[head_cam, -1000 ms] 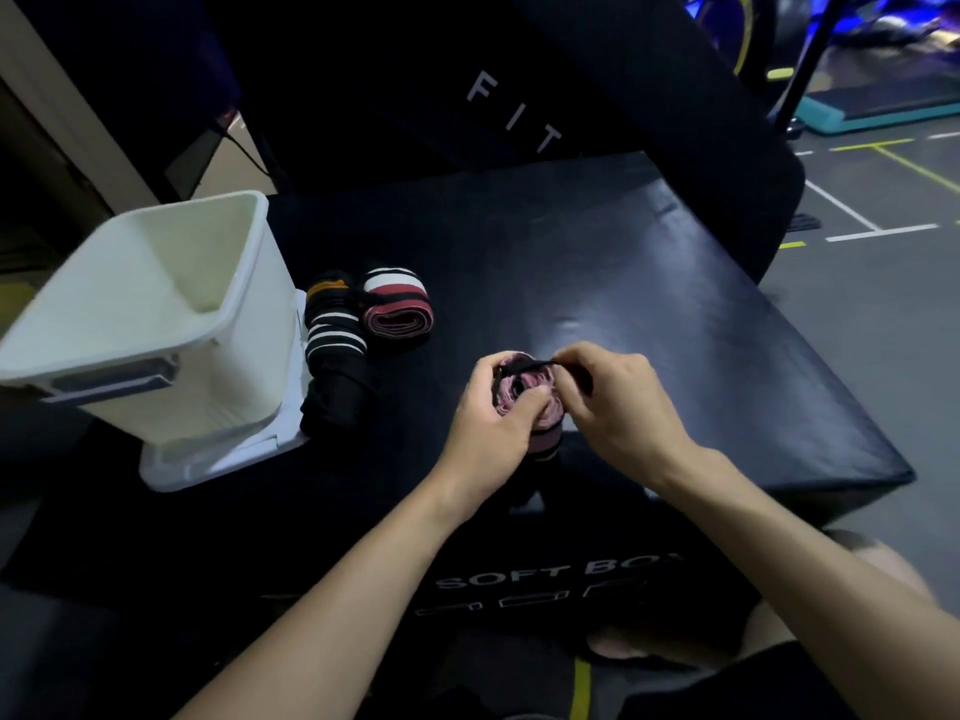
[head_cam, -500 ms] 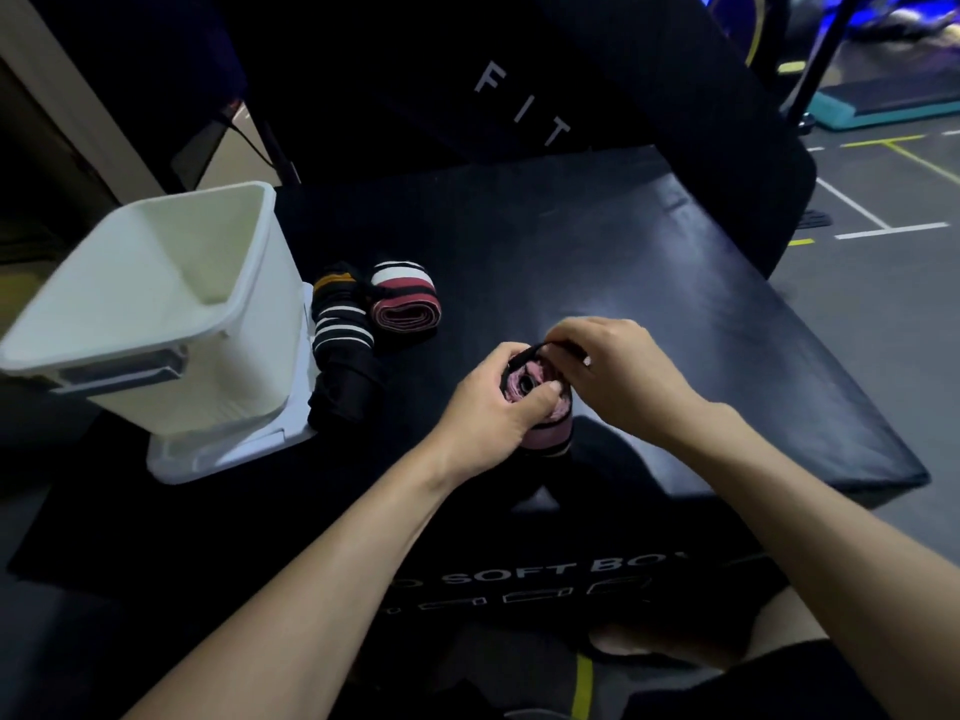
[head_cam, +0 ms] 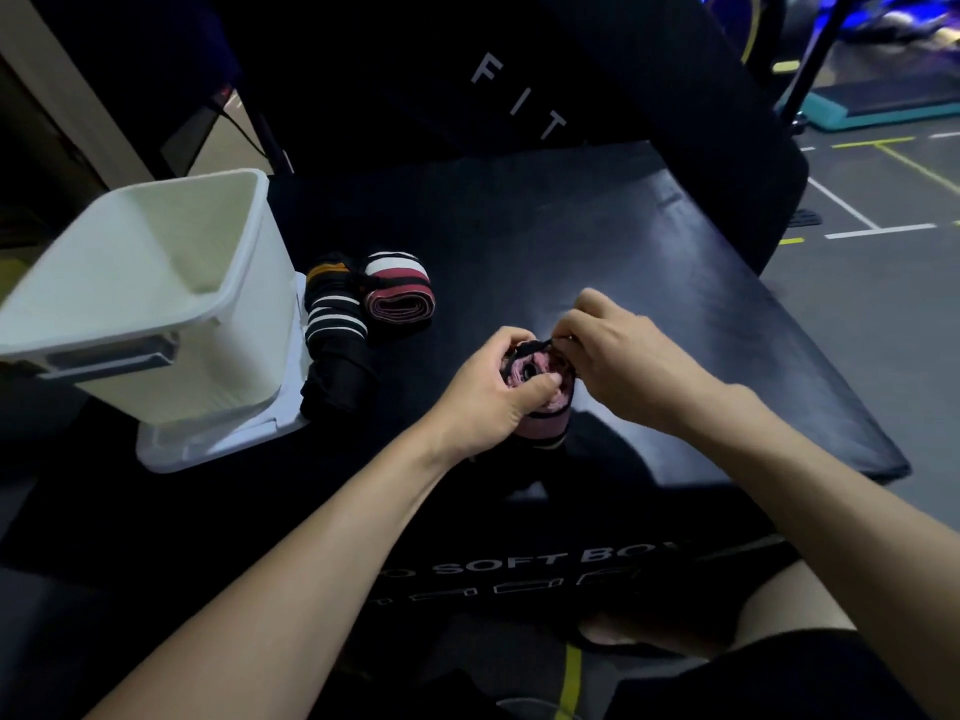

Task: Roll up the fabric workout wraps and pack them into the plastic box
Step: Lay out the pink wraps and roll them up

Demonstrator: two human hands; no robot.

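**Securing the rolled pink wrap before it goes in the box**

Well to the left of your fingers, the white plastic box [head_cam: 156, 283] is standing open on its lid [head_cam: 218, 439], with nothing visible inside. Between the box and your hands, a black striped wrap [head_cam: 332, 324] and a rolled red and white wrap [head_cam: 397, 293] are lying side by side, touching.

Your left hand [head_cam: 488, 392] is curling around the pink wrap [head_cam: 535, 387], thumb pressing across the top of the coil, so the roll is sitting upright inside your grip just above the black padded box [head_cam: 649, 283]. Keep that thumb pressing down; judging by the loose spiral, the layers would spring apart if you eased off.

Your right hand [head_cam: 623, 366] is pinching the thin black strap [head_cam: 537, 347] at the roll's top edge, fingertips right against your left fingers. You are probably fastening the tail, so pull the strap snug around the roll and keep tension on it until it is seated flat.
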